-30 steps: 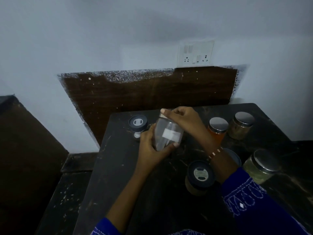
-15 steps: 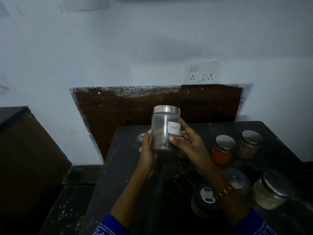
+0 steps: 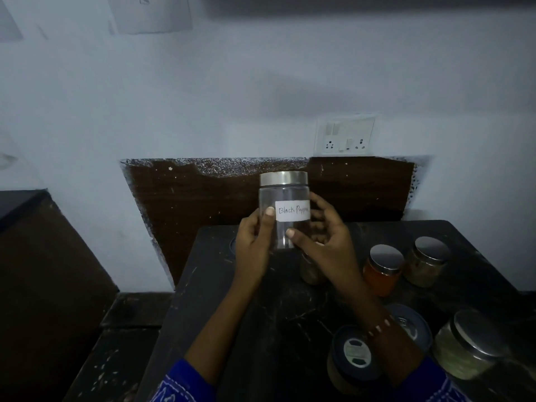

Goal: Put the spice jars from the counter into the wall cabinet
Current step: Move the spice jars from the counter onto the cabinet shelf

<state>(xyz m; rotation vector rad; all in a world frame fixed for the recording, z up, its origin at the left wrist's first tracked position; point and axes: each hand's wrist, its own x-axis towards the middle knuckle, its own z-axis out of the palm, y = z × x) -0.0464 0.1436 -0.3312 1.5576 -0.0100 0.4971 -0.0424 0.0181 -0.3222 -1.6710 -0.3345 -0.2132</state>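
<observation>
With your left hand (image 3: 255,239) and right hand (image 3: 322,239) both gripping the Black Pepper jar (image 3: 284,210), keep it upright while raising it toward the cabinet above them.

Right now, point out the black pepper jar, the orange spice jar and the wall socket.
black pepper jar (image 3: 291,210): head view, white label.
orange spice jar (image 3: 380,278): head view, glass side.
wall socket (image 3: 345,137): head view, plate centre.
</observation>
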